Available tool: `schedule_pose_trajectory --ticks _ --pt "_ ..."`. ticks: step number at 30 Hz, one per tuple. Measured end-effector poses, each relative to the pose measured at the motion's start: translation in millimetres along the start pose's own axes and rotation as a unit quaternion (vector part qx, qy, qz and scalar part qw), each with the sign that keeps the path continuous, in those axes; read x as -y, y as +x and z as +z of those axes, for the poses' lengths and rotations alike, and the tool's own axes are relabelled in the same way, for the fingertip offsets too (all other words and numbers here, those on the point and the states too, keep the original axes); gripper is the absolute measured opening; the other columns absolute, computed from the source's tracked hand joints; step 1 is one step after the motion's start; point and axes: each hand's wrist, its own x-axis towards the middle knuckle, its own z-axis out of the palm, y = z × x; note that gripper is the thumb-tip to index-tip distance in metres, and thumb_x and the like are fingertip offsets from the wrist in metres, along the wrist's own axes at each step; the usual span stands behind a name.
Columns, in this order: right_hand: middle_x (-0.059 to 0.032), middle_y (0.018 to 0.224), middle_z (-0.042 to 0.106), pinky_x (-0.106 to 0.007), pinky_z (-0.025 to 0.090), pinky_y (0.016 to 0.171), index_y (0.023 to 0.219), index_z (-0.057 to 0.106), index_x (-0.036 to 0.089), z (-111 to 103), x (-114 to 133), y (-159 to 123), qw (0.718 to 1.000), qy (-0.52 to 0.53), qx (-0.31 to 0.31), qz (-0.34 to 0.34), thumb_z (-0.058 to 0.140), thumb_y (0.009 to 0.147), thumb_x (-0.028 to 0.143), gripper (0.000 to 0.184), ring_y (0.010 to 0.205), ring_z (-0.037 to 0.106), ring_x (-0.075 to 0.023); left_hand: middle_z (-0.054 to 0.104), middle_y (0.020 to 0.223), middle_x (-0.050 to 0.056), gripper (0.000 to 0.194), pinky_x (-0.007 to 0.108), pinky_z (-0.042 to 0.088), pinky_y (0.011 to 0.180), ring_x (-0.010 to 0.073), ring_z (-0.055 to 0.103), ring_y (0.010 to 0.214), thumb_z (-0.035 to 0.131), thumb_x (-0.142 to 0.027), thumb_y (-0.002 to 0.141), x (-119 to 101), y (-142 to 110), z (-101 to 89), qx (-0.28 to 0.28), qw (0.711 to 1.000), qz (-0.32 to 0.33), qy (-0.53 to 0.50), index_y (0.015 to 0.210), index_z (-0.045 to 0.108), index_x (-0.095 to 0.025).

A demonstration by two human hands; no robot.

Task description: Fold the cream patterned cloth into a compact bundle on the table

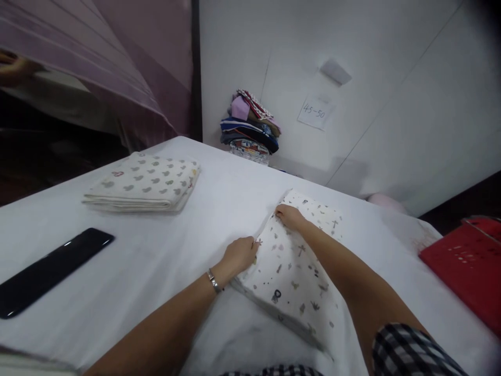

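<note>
A folded white cloth (297, 271) with small grey prints lies on the white table (156, 261) in front of me. My left hand (240, 254), with a bracelet on the wrist, grips the cloth's left edge, fingers curled on the fabric. My right hand (288, 215) pinches the same edge farther away, near the far corner. My right forearm lies across the cloth.
Another folded printed cloth (144, 183) rests at the far left of the table. A black flat object (47, 271) lies near the left edge. A red basket (469, 266) stands at the right. A stack of coloured clothes (250, 128) sits by the wall. Another person's hand (13, 68) holds mauve fabric at top left.
</note>
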Motion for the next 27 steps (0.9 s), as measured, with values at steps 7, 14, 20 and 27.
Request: schedule_pose_trajectory --ticks 7,14,20,27 --pt "-0.0054 0.103 0.064 -0.026 0.041 0.078 0.1 0.062 0.021 5.6 11.9 3.6 1.0 -0.005 -0.024 0.019 0.041 0.09 0.02 0.024 0.091 0.057 -0.0177 0.067 0.085 0.01 0.045 0.03 0.04 0.066 0.0221 0.061 0.079 0.026 -0.045 0.093 1.6 1.5 2.2 -0.011 1.0 0.009 0.012 0.085 0.06 -0.017" --pt "-0.0053 0.118 0.061 -0.029 0.036 0.094 0.106 0.066 0.021 8.8 8.6 1.7 0.995 -0.014 -0.049 -0.091 0.043 0.086 0.012 0.032 0.112 0.048 -0.0181 0.067 0.087 0.011 0.044 0.031 0.041 0.067 0.0222 0.061 0.08 0.027 -0.045 0.092 1.2 0.2 1.3 -0.006 1.0 0.007 0.004 0.088 0.06 -0.017" --pt "-0.0066 0.101 0.066 -0.037 0.029 0.095 0.097 0.068 0.02 2.5 5.4 6.6 0.985 -0.074 -0.028 -0.15 0.046 0.078 0.01 0.031 0.108 0.048 -0.0217 0.067 0.088 0.01 0.044 0.03 0.041 0.068 0.0225 0.062 0.083 0.027 -0.045 0.093 3.8 1.0 1.3 -0.004 0.999 0.033 0.001 0.087 0.06 -0.017" --pt "-0.0076 0.094 0.067 -0.032 0.028 0.094 0.083 0.067 0.017 -4.2 12.3 14.2 0.987 -0.107 -0.007 -0.122 0.045 0.076 0.009 0.024 0.1 0.051 -0.0199 0.066 0.088 0.008 0.04 0.029 0.04 0.066 0.0214 0.062 0.083 0.027 -0.044 0.093 4.5 1.7 0.6 -0.001 0.998 0.058 -0.018 0.086 0.058 -0.019"
